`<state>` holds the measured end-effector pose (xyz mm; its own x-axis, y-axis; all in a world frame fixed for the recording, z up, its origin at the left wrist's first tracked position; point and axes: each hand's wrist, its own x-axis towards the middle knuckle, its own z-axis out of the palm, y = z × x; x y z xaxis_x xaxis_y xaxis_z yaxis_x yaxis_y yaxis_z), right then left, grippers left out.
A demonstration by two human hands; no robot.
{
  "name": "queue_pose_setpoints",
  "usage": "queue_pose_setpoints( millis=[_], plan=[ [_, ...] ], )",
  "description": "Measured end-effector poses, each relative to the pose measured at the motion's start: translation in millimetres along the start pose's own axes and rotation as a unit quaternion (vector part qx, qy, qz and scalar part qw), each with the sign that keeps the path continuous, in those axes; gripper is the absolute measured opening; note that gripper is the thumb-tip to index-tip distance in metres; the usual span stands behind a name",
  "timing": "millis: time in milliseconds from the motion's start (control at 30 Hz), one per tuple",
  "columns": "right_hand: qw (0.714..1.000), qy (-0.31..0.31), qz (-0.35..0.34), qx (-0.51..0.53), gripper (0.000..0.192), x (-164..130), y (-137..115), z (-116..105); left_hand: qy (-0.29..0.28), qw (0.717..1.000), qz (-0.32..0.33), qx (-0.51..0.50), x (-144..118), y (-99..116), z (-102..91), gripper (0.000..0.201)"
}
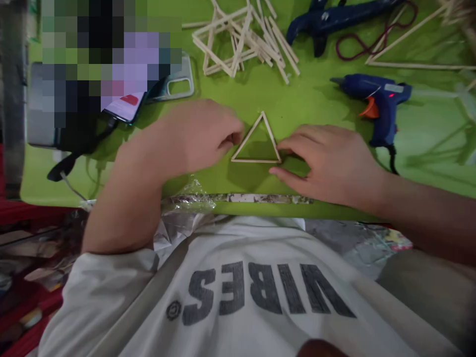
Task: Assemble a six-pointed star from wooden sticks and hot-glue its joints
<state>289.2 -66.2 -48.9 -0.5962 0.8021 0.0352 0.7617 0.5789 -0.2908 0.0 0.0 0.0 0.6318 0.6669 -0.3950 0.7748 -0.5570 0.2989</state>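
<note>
A small triangle of thin wooden sticks [256, 161] lies flat on the green table between my hands. My left hand [201, 136] is curled closed, its fingertips at the triangle's left side; whatever is inside the fingers is hidden. On the other side, my right hand [330, 158] has thumb and fingers apart. Its index fingertip meets the triangle's lower right part, while the thumb rests on the table just below that corner.
A blue glue gun [385, 99] with an orange trigger lies at the right; a second dark blue glue gun [334, 20] is behind it. Loose sticks and star-shaped stick frames [219, 67] lie at the back. A phone [128, 106] is at the left, clear plastic wrap [195, 193] in front.
</note>
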Motion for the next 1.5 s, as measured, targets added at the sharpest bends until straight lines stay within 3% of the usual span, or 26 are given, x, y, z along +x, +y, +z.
queue_pose_setpoints(
  millis=[233,500,667,867,1067,1233,1500],
  plan=[
    [1.000,0.009,0.001,-0.014,0.038,1.0,1.8,1.2,0.043,0.995,-0.046,0.078,7.6,-3.9,6.0,0.033],
    [1.000,0.000,0.011,-0.022,0.041,1.4,3.2,2.0,0.069,0.996,-0.059,-0.018,14.9,-16.5,10.0,0.013],
    [1.000,-0.002,0.015,-0.020,0.041,1.2,3.1,1.9,0.090,0.993,-0.070,-0.032,14.2,-17.6,9.3,0.021],
    [0.999,-0.013,0.022,-0.021,0.044,2.3,2.1,0.4,0.058,0.995,-0.072,-0.033,11.8,-17.3,3.6,0.019],
    [0.999,-0.024,0.026,-0.021,0.045,3.0,3.1,0.0,0.041,0.999,-0.005,-0.022,11.2,-13.7,0.4,0.026],
    [0.999,-0.022,0.030,-0.015,0.043,2.5,1.6,0.0,0.062,0.997,-0.035,-0.039,18.4,-15.1,7.8,0.028],
    [0.994,0.027,0.105,0.005,0.044,20.8,37.8,-15.7,0.091,0.995,-0.024,-0.012,20.2,-18.2,13.5,0.040]
  ],
)
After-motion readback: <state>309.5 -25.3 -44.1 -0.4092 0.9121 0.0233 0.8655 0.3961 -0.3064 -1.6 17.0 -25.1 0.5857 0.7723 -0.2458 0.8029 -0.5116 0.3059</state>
